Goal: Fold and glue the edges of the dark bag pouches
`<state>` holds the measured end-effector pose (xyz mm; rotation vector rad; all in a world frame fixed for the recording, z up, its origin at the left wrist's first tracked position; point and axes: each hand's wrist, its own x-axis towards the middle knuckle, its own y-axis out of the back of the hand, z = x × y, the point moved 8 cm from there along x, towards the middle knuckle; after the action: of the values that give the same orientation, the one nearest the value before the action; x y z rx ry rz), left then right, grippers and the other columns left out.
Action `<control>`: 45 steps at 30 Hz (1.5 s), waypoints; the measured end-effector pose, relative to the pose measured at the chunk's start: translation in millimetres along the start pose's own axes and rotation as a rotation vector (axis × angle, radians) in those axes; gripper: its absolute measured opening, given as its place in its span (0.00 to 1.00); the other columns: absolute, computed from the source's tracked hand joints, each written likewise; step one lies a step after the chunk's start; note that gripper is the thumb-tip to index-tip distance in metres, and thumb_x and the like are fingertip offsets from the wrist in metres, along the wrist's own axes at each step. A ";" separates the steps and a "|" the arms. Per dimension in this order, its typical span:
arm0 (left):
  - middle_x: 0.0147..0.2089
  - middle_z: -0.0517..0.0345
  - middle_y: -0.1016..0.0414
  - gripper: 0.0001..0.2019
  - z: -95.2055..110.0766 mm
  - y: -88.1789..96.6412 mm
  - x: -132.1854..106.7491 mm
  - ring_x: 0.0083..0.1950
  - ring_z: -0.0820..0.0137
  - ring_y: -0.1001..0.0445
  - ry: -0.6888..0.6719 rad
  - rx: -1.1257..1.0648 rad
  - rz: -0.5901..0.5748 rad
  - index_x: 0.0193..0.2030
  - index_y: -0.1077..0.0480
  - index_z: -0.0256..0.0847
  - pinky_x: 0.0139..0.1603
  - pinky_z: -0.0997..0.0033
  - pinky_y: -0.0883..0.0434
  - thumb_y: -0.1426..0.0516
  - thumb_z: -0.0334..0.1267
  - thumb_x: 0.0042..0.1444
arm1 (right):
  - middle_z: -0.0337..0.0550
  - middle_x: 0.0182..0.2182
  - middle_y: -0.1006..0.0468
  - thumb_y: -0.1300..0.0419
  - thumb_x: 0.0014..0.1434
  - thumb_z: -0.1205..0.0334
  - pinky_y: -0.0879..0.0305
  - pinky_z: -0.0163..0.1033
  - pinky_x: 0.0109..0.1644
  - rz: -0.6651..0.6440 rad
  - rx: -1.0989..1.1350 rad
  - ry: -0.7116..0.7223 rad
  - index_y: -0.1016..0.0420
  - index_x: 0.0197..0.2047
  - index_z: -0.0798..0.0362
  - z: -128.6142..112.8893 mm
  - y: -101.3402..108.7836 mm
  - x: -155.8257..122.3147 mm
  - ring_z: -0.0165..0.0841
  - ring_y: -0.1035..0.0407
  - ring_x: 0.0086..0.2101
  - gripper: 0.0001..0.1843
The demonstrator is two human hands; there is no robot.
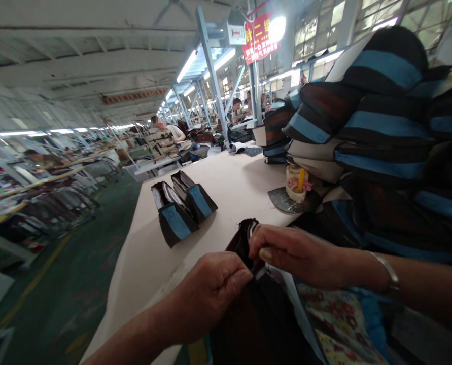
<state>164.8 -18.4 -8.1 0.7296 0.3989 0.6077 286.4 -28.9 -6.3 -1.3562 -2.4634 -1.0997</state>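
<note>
A dark fabric bag (259,319) lies in front of me at the table's near edge, its top edge pinched between my two hands. My left hand (214,289) is closed on that edge, thumb on top. Just to the right and a little farther off, my right hand (286,248) is closed on the same rim, its fingers curled inward. A strip of pale lining shows under the right hand. The lower part of the bag runs out of view, and what lies beneath the fingers is hidden.
Two dark bags with blue panels (176,221) stand on the pale table (229,177) at left. A tall pile of similar pieces (385,121) rises at right. Before it, a container with a yellow handle (301,180) sits on a dark plate (281,200). A person (168,131) works farther back.
</note>
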 end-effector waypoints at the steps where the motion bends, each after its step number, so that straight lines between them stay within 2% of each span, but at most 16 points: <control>1: 0.29 0.63 0.38 0.19 4.4 -0.4 -0.4 0.32 0.74 0.40 -0.029 0.038 0.028 0.29 0.38 0.38 0.34 0.72 0.44 0.52 0.46 0.69 | 0.44 0.37 0.31 0.51 0.72 0.60 0.38 0.36 0.43 -0.050 0.011 -0.006 0.33 0.42 0.56 1.1 -0.3 3.4 0.30 0.38 0.37 0.10; 5: 0.29 0.62 0.39 0.19 9.9 -2.5 0.1 0.31 0.73 0.41 -0.081 0.111 0.078 0.27 0.42 0.39 0.33 0.71 0.45 0.53 0.46 0.69 | 0.42 0.35 0.33 0.45 0.69 0.63 0.39 0.34 0.43 -0.284 0.172 0.143 0.32 0.34 0.57 -7.6 -8.7 14.7 0.28 0.38 0.36 0.11; 8: 0.28 0.63 0.41 0.22 -2.8 -3.0 1.8 0.29 0.74 0.43 -0.001 -0.006 -0.015 0.27 0.39 0.38 0.30 0.72 0.46 0.52 0.52 0.68 | 0.39 0.30 0.35 0.42 0.68 0.61 0.40 0.33 0.39 -0.287 0.265 0.152 0.33 0.29 0.57 -3.5 -8.9 16.8 0.27 0.39 0.33 0.15; 10: 0.30 0.61 0.35 0.25 -10.4 0.9 1.6 0.31 0.73 0.39 0.040 -0.111 -0.083 0.33 0.29 0.37 0.32 0.73 0.42 0.54 0.54 0.69 | 0.39 0.30 0.35 0.42 0.68 0.58 0.41 0.33 0.38 -0.282 0.291 0.101 0.33 0.29 0.57 2.9 -9.6 15.3 0.27 0.40 0.32 0.17; 13: 0.40 0.55 0.25 0.26 -10.8 14.4 1.3 0.41 0.69 0.30 0.004 -0.159 -0.111 0.46 0.23 0.38 0.44 0.72 0.36 0.58 0.51 0.71 | 0.38 0.30 0.37 0.45 0.70 0.51 0.43 0.34 0.37 -0.330 0.360 -0.035 0.33 0.31 0.57 11.3 -13.0 12.2 0.27 0.42 0.33 0.20; 16: 0.42 0.54 0.24 0.23 -9.6 25.4 2.2 0.44 0.67 0.29 -0.031 -0.091 -0.122 0.43 0.23 0.38 0.49 0.71 0.35 0.55 0.51 0.70 | 0.34 0.28 0.44 0.48 0.70 0.44 0.49 0.32 0.30 -0.379 0.413 -0.207 0.38 0.31 0.56 19.4 -16.7 11.8 0.25 0.49 0.28 0.24; 19: 0.48 0.51 0.24 0.22 -13.0 30.5 3.9 0.50 0.65 0.29 -0.076 -0.073 -0.165 0.44 0.23 0.38 0.55 0.70 0.36 0.53 0.50 0.70 | 0.31 0.24 0.48 0.44 0.67 0.43 0.55 0.32 0.25 -0.426 0.414 -0.279 0.39 0.29 0.56 23.7 -21.0 14.1 0.23 0.54 0.25 0.25; 21: 0.50 0.51 0.25 0.20 -19.8 31.0 4.9 0.52 0.65 0.29 -0.099 -0.089 -0.209 0.47 0.23 0.39 0.57 0.69 0.36 0.51 0.50 0.69 | 0.30 0.23 0.48 0.42 0.66 0.45 0.56 0.31 0.25 -0.430 0.406 -0.258 0.39 0.27 0.56 24.1 -22.1 16.7 0.23 0.54 0.24 0.25; 25: 0.41 0.54 0.27 0.18 -35.0 27.5 7.0 0.45 0.68 0.29 -0.108 -0.055 -0.245 0.44 0.24 0.37 0.50 0.71 0.35 0.48 0.48 0.68 | 0.30 0.21 0.47 0.42 0.66 0.47 0.56 0.31 0.24 -0.381 0.289 -0.209 0.39 0.26 0.56 24.7 -21.3 18.7 0.22 0.54 0.23 0.24; 28: 0.37 0.56 0.30 0.15 -34.9 23.4 6.1 0.40 0.70 0.32 -0.116 -0.021 -0.192 0.40 0.26 0.36 0.44 0.72 0.35 0.47 0.45 0.67 | 0.30 0.21 0.47 0.43 0.67 0.48 0.56 0.31 0.25 -0.351 0.188 -0.185 0.39 0.26 0.56 23.0 -23.6 16.3 0.22 0.53 0.23 0.24; 32: 0.36 0.56 0.31 0.08 -20.8 18.8 -2.4 0.42 0.69 0.34 -0.178 0.114 -0.063 0.36 0.30 0.37 0.44 0.71 0.38 0.48 0.36 0.65 | 0.30 0.21 0.48 0.43 0.66 0.46 0.56 0.31 0.24 -0.271 0.210 -0.188 0.42 0.24 0.56 26.3 -21.7 13.1 0.22 0.54 0.23 0.27; 35: 0.37 0.56 0.33 0.06 -18.7 22.4 -9.4 0.41 0.69 0.34 -0.159 0.110 0.038 0.34 0.33 0.37 0.44 0.70 0.38 0.48 0.32 0.63 | 0.35 0.26 0.37 0.52 0.70 0.41 0.45 0.31 0.30 -0.260 0.338 -0.217 0.33 0.31 0.58 39.4 -12.6 12.3 0.25 0.44 0.27 0.28; 38: 0.39 0.57 0.33 0.06 -25.1 27.2 -13.1 0.41 0.69 0.34 -0.116 -0.010 0.028 0.35 0.33 0.37 0.44 0.69 0.37 0.47 0.35 0.63 | 0.48 0.41 0.24 0.58 0.73 0.46 0.35 0.38 0.48 -0.311 0.220 -0.191 0.25 0.46 0.60 59.4 2.7 13.7 0.33 0.31 0.41 0.28; 40: 0.39 0.57 0.33 0.09 -29.0 28.1 -14.3 0.41 0.69 0.33 -0.096 -0.079 -0.036 0.37 0.30 0.38 0.45 0.70 0.36 0.47 0.40 0.65 | 0.51 0.47 0.24 0.55 0.71 0.53 0.36 0.40 0.55 -0.363 0.055 -0.135 0.24 0.49 0.60 71.5 10.4 14.5 0.37 0.30 0.48 0.23; 43: 0.38 0.59 0.33 0.14 -29.8 29.4 -15.3 0.41 0.70 0.34 -0.068 -0.067 -0.068 0.37 0.28 0.38 0.44 0.71 0.37 0.46 0.46 0.66 | 0.50 0.49 0.24 0.46 0.62 0.64 0.36 0.41 0.57 -0.412 -0.111 -0.076 0.23 0.48 0.59 83.8 13.3 13.9 0.37 0.29 0.49 0.15; 45: 0.36 0.60 0.32 0.12 -24.6 25.5 -15.3 0.40 0.71 0.33 -0.059 -0.028 -0.066 0.37 0.27 0.38 0.44 0.71 0.37 0.44 0.44 0.65 | 0.48 0.48 0.23 0.43 0.54 0.72 0.37 0.41 0.57 -0.423 -0.209 -0.065 0.23 0.49 0.56 88.9 10.4 13.0 0.37 0.29 0.49 0.19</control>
<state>130.6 -1.0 -4.6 0.7036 0.3584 0.5276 306.9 41.0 -60.0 -0.9439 -2.8326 -1.4540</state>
